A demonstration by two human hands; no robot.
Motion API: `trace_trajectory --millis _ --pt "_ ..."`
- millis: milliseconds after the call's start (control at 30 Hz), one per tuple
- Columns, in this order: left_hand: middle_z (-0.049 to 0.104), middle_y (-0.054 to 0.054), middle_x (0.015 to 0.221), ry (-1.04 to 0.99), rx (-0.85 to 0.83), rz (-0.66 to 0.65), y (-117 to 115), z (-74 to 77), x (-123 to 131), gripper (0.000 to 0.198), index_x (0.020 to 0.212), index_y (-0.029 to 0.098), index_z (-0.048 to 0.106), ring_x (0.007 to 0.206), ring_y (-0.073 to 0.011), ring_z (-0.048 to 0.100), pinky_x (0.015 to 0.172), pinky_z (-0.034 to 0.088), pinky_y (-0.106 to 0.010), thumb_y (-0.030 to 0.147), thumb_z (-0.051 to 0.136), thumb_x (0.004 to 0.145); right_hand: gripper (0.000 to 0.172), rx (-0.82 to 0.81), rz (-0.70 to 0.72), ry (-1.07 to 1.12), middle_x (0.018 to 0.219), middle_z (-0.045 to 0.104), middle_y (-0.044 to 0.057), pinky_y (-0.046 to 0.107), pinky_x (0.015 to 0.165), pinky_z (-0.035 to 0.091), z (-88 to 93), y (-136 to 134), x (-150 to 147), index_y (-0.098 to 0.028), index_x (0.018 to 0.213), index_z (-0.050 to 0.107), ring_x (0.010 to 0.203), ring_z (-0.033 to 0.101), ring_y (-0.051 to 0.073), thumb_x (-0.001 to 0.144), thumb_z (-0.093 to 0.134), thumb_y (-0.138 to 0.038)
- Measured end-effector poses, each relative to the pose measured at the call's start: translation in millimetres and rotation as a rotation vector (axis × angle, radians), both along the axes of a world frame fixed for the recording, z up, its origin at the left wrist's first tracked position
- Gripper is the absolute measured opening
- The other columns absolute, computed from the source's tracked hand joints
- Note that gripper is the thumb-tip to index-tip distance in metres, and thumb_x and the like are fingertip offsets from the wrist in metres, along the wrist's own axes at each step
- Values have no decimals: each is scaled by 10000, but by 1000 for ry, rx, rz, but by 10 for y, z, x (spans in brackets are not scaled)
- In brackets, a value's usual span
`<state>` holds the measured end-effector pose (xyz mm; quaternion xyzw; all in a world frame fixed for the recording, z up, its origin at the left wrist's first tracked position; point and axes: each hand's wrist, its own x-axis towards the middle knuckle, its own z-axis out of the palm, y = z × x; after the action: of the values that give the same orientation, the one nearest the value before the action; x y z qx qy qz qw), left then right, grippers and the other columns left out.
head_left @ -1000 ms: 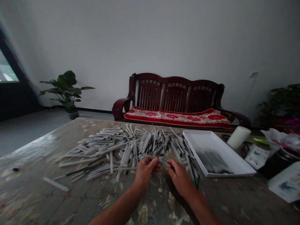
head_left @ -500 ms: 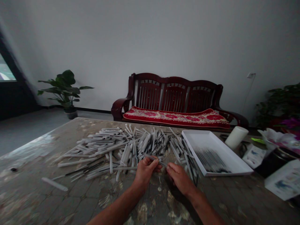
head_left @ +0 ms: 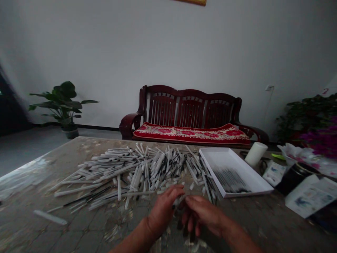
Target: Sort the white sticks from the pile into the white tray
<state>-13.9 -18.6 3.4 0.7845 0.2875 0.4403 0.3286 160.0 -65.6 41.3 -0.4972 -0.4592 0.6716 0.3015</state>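
Observation:
Close together above the near side of the table are my left hand [head_left: 165, 207] and my right hand [head_left: 204, 212]. A small translucent pale piece [head_left: 180, 200] shows between them, with a dark end by my left palm; it looks like part of a slim pen-like tube, mostly hidden by the fingers. My left fingers are curled round it. Thumb and forefinger of my right hand pinch at its near end, the other fingers hanging loosely curled and blurred. Just beyond lies a wide heap of white and black slim pen-like tubes [head_left: 137, 172].
Right of the heap stands a shallow white tray [head_left: 259, 175] holding a row of slim dark sticks [head_left: 231, 180]. Farther right are a white roll [head_left: 256, 154], a small box [head_left: 273, 172] and a larger white box [head_left: 309, 196]. One tube [head_left: 50, 217] lies apart at left. A wooden bench [head_left: 191, 107] is behind.
Both hands have come nearer to me and lower. The slim tube that stretched between them is now mostly covered by the fingers. The view has shifted slightly right.

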Motion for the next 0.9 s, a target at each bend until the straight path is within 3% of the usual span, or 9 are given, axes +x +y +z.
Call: trace_trajectory --millis 167,300,400,533,633,667,767,900 --pt "668 -107 1249 305 377 -24 -35 -7 -43 419 1207 267 642 1111 -237 641 947 508 -330 97 568 832 536 -20 -255 281 703 640 2 145 337 347 -121 -177 -170 -156 915 608 471 581 89 677 740 -617" --pt "662 -94 1263 304 590 -28 -26 -83 -64 498 1340 280 542 1114 -225 637 946 515 -323 117 529 870 484 -15 -294 296 641 626 -4 139 329 311 -113 -275 -232 -141 850 620 431 539 71 636 788 -542" --pt "615 -93 1333 242 592 61 -31 -102 -45 542 1403 277 474 1174 -204 605 975 495 -293 88 447 897 455 14 -325 179 641 635 -7 147 346 308 0 -264 -66 -150 885 624 434 527 71 656 757 -520" --pt "668 -77 1224 265 503 177 -10 -34 -19 406 1277 259 573 1063 -183 663 903 532 -258 139 484 900 392 224 -427 -247 744 671 9 169 396 342 243 27 694 -169 1023 624 546 589 110 761 621 -462" --pt "711 -37 1040 333 443 196 45 4 -30 250 1059 263 660 875 -161 703 773 566 -244 171 484 907 304 279 -495 -1093 856 714 21 187 494 408 413 353 1484 -193 1099 621 657 645 128 849 508 -326" --pt "713 -29 994 348 435 192 64 7 -39 227 1001 262 668 832 -157 702 740 567 -241 176 478 910 286 254 -501 -1218 865 722 38 200 549 426 451 441 1726 -183 1084 638 702 657 143 838 528 -278" --pt "709 -20 925 357 438 179 108 4 -65 214 944 257 667 784 -154 695 699 558 -234 179 470 912 239 186 -510 -1436 883 731 94 248 655 436 478 585 2263 -164 1004 686 796 672 191 819 540 -201" --pt "705 -15 907 339 444 186 118 -12 -78 207 942 261 664 770 -151 689 698 547 -232 180 477 908 161 111 -439 -1649 913 738 133 268 692 429 323 597 2541 -162 830 739 866 685 231 753 598 -156"
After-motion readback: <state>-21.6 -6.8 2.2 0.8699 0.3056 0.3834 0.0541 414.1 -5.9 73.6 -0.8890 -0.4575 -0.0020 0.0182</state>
